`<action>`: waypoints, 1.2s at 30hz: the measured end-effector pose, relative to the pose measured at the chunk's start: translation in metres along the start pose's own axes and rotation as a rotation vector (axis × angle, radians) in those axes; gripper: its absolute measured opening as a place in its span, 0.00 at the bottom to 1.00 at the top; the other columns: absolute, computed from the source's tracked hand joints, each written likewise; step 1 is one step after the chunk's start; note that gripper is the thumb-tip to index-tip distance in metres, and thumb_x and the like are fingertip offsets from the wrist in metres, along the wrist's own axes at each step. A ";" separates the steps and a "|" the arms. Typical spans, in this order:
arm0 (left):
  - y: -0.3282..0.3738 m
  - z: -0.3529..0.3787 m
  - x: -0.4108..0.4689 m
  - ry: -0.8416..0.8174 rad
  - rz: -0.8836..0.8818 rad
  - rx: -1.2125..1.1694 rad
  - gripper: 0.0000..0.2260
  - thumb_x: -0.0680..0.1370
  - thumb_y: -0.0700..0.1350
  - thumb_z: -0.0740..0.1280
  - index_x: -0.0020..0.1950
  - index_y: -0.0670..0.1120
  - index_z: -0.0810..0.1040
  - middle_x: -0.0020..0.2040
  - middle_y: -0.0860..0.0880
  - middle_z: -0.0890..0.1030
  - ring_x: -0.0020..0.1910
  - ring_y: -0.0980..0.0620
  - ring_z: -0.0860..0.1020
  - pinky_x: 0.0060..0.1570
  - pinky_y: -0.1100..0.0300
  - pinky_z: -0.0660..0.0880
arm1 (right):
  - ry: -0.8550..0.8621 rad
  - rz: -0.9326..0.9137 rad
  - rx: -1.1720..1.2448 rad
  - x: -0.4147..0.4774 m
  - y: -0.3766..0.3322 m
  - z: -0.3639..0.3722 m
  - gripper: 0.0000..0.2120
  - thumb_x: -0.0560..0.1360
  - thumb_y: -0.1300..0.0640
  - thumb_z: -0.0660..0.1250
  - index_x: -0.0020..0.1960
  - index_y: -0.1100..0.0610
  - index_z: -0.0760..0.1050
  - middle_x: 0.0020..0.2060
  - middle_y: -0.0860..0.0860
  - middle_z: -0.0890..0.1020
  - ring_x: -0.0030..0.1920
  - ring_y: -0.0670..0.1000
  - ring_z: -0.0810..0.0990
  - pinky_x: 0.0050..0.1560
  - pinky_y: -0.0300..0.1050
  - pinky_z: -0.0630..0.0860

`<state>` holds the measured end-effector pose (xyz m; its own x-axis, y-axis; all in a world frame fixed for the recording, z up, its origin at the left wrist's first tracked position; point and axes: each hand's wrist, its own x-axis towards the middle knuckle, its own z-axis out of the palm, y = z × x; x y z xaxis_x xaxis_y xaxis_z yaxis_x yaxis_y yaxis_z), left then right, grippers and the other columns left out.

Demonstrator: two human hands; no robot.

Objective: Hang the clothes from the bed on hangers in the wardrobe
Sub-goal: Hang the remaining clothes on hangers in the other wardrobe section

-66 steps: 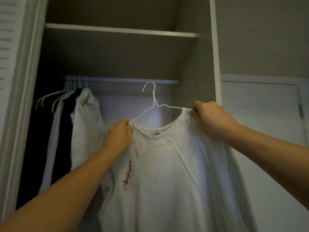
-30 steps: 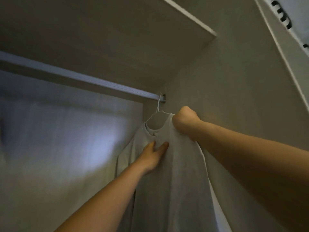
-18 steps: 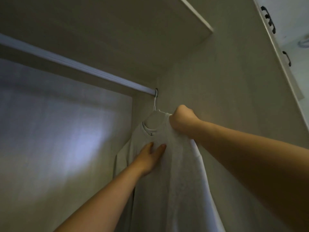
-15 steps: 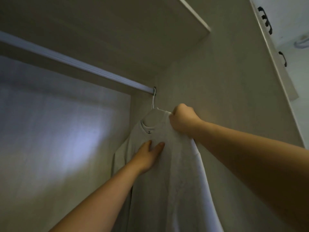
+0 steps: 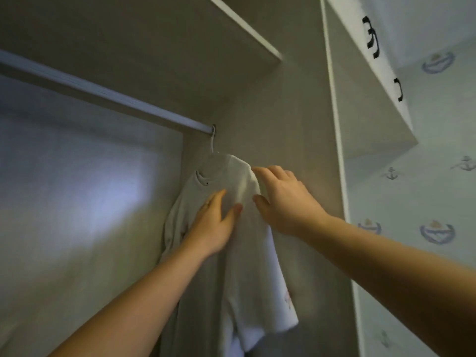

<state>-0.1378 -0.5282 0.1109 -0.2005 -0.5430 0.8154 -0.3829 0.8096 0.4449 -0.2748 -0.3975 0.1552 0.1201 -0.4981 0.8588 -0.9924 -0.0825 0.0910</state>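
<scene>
A pale grey sweatshirt (image 5: 242, 256) hangs on a white wire hanger (image 5: 212, 143). The hanger's hook sits over the wardrobe rail (image 5: 103, 92) at its far right end, by the side wall. My left hand (image 5: 215, 222) lies flat against the sweatshirt's chest with its fingers spread. My right hand (image 5: 280, 199) is open with fingers apart, its fingertips at the near shoulder of the sweatshirt, gripping nothing.
The wardrobe shelf (image 5: 244, 24) runs above the rail. The wardrobe's right side wall (image 5: 283, 124) is just behind the sweatshirt. To the right is an upper cabinet (image 5: 365, 99) with black handles, and wallpaper with anchor prints (image 5: 435, 228).
The sweatshirt on its hanger was carried to the rail's right end and hooked on. My right hand, fisted on the shoulder half a second ago, has let go and opened.
</scene>
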 end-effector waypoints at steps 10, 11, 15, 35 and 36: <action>0.082 0.046 -0.169 0.009 0.333 0.246 0.32 0.78 0.66 0.49 0.80 0.55 0.54 0.82 0.53 0.49 0.80 0.52 0.42 0.77 0.48 0.47 | -0.117 0.079 -0.210 -0.198 0.038 -0.054 0.35 0.79 0.34 0.47 0.78 0.42 0.35 0.79 0.47 0.38 0.77 0.54 0.34 0.75 0.62 0.37; 0.090 0.052 -0.187 -0.026 0.343 0.261 0.32 0.79 0.66 0.49 0.81 0.55 0.52 0.82 0.53 0.47 0.80 0.53 0.41 0.77 0.47 0.47 | -0.155 0.106 -0.205 -0.222 0.044 -0.060 0.35 0.78 0.33 0.46 0.77 0.42 0.33 0.78 0.47 0.37 0.77 0.53 0.33 0.75 0.61 0.36; 0.118 0.086 -0.257 -0.204 0.350 0.237 0.33 0.78 0.67 0.50 0.81 0.57 0.49 0.82 0.54 0.45 0.80 0.50 0.40 0.76 0.43 0.46 | -0.311 0.270 -0.166 -0.324 0.074 -0.086 0.35 0.76 0.31 0.41 0.76 0.40 0.30 0.77 0.45 0.35 0.76 0.52 0.31 0.75 0.61 0.36; 0.303 0.412 -0.515 -0.916 0.514 -0.251 0.36 0.76 0.70 0.45 0.81 0.56 0.48 0.82 0.53 0.43 0.80 0.49 0.39 0.76 0.44 0.40 | -0.625 1.135 -0.465 -0.723 0.187 -0.226 0.37 0.73 0.29 0.40 0.77 0.40 0.32 0.77 0.45 0.34 0.77 0.52 0.32 0.75 0.60 0.35; 0.317 0.430 -0.525 -0.955 0.526 -0.282 0.36 0.76 0.70 0.45 0.81 0.57 0.47 0.82 0.53 0.43 0.80 0.49 0.39 0.76 0.44 0.40 | -0.630 1.182 -0.492 -0.738 0.192 -0.234 0.37 0.73 0.30 0.40 0.77 0.40 0.33 0.77 0.45 0.34 0.77 0.52 0.32 0.75 0.60 0.35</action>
<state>-0.5417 -0.0824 -0.3359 -0.9314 0.0308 0.3626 0.1461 0.9442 0.2953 -0.5597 0.1566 -0.3427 -0.9088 -0.3664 0.1995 -0.4072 0.8829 -0.2337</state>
